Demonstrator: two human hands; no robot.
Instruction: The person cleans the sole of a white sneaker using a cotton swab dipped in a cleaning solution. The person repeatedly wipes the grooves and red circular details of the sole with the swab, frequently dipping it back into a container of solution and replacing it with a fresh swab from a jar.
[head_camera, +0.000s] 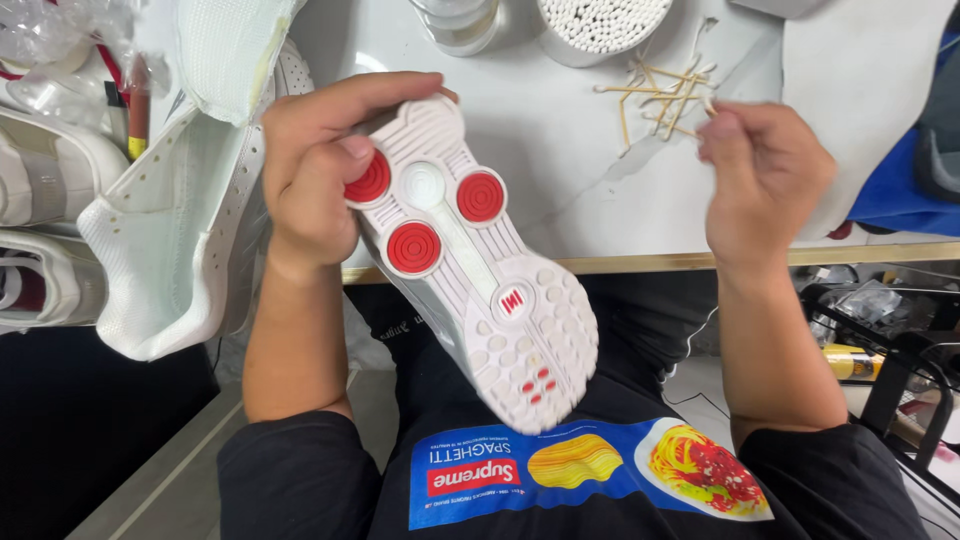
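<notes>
My left hand (318, 168) grips the heel end of a white sneaker (470, 270) held sole-up over my lap. The sole is white with three round red pads near the heel and small red dots near the toe. My right hand (762, 170) is raised at the right over the table edge, fingers pinched together; it is blurred, and it seems to hold a thin stick at the fingertips. Several used cotton swabs (662, 92) lie scattered on the white table just beyond that hand.
A round tub of cotton swabs (600, 25) and a clear jar (458, 22) stand at the back of the marble-look table (560, 150). White shoe uppers (170, 220) and more sneakers (40, 200) pile at the left. Blue cloth (900, 190) lies at right.
</notes>
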